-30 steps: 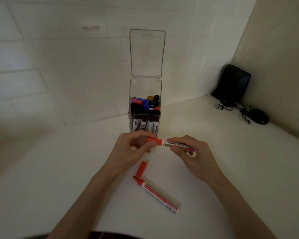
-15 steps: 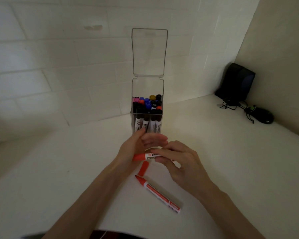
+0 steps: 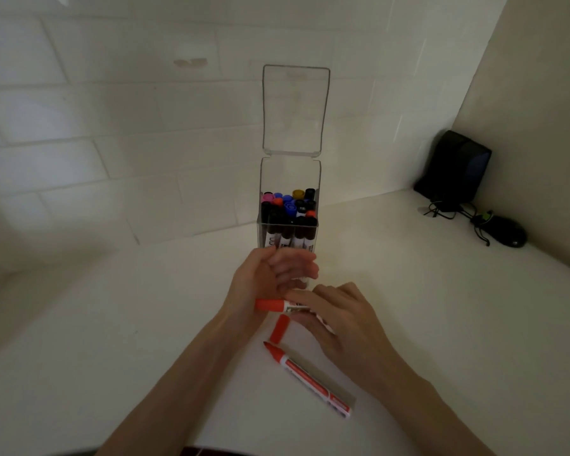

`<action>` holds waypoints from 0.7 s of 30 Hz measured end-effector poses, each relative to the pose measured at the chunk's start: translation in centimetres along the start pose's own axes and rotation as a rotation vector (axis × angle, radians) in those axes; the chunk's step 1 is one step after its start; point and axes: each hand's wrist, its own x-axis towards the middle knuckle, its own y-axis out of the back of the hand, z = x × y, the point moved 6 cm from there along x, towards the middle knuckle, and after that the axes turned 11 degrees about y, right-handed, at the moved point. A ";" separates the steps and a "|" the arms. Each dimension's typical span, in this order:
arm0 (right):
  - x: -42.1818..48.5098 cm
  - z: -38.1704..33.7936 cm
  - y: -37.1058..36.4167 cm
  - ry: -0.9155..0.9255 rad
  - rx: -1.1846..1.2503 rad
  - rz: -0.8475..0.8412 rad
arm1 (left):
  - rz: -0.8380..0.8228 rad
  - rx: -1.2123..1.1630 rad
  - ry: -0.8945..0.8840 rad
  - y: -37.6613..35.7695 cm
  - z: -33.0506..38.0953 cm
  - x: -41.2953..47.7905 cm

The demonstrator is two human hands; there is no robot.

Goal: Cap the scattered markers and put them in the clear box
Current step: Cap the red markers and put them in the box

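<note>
A clear box (image 3: 290, 174) stands upright at the back of the white counter, its lid (image 3: 295, 110) flipped up, with several capped markers (image 3: 288, 209) inside. In front of it my right hand (image 3: 339, 320) grips a capped red marker (image 3: 272, 305) by its barrel, held level. My left hand (image 3: 264, 278) is spread with straight, blurred fingers, and the heel of its palm lies at the marker's cap end. A loose red cap (image 3: 279, 329) lies just below. Nearer me, an uncapped red marker (image 3: 306, 378) lies on the counter, tip pointing up-left.
A black speaker (image 3: 454, 166) and a black mouse (image 3: 504, 232) with its tangled cable sit in the far right corner. A tiled wall runs behind the box, and a plain wall closes off the right side.
My left hand let go of the cap and spread its fingers. The capped marker came down and nearer me in my right hand, its cap end now at my left palm.
</note>
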 end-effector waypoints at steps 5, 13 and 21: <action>0.8 0.1 1.0 -0.004 -0.022 0.027 | 0.058 -0.030 -0.175 1.1 1.7 -1.0; 7.5 4.4 9.5 -0.452 0.625 0.621 | 0.639 0.312 -0.613 4.5 4.6 -3.1; 14.6 6.2 7.4 -0.403 0.504 0.370 | 0.643 0.507 -0.591 3.7 4.4 -2.4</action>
